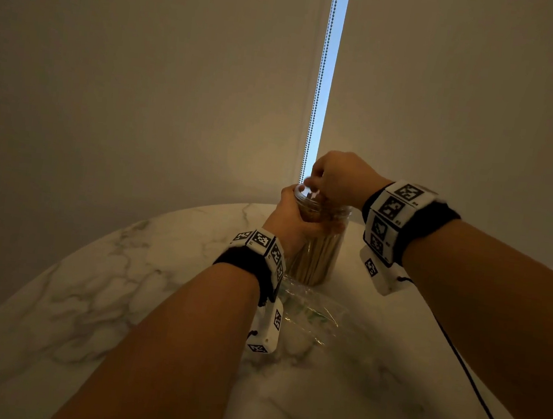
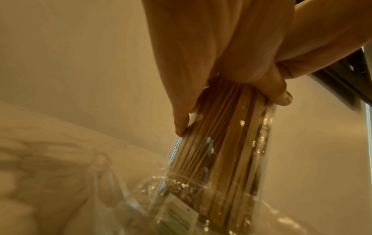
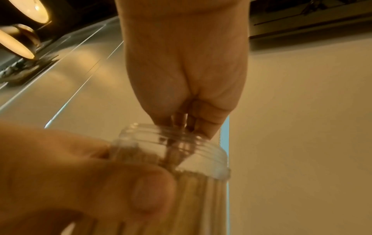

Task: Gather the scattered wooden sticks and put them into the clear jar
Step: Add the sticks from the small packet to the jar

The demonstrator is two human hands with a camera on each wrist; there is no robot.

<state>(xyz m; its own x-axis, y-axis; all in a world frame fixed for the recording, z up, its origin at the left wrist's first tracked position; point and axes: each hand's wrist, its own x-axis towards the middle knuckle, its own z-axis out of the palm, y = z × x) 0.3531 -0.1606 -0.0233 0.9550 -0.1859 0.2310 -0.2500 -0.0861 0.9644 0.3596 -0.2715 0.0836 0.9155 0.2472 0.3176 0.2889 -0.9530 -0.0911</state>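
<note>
- The clear jar (image 1: 319, 245) was stood on the white marble table (image 1: 93, 292), at about 12 o'clock from the person, close to the far edge.
- The jar was held near its top by the left hand (image 1: 296, 220), with the fingers and thumb curled round the glass.
- The jar was seen packed with wooden sticks (image 2: 217, 143), stood on end, so their long way ran up and down like the jar itself.
- The jar's open mouth (image 3: 171, 143) was pointed up, tipped a little toward 11 o'clock.
- The right hand (image 1: 337, 178) was held right over the mouth, at the jar's 12 o'clock, with the fingertips (image 3: 201, 125) bunched together and dipped into the opening.
- Something thin looked pinched there, most likely a stick or two, but it was too blurred to be sure.
- The right hand was the nearer one to the opening, so the drop was judged to be its job; the sticks would need to be kept upright and pushed straight down.
- A crumpled clear plastic bag (image 1: 311, 313) was left on the table at the jar's 6 o'clock, just beside its base.
- No loose sticks were seen on the table, so the job was judged nearly done.
</note>
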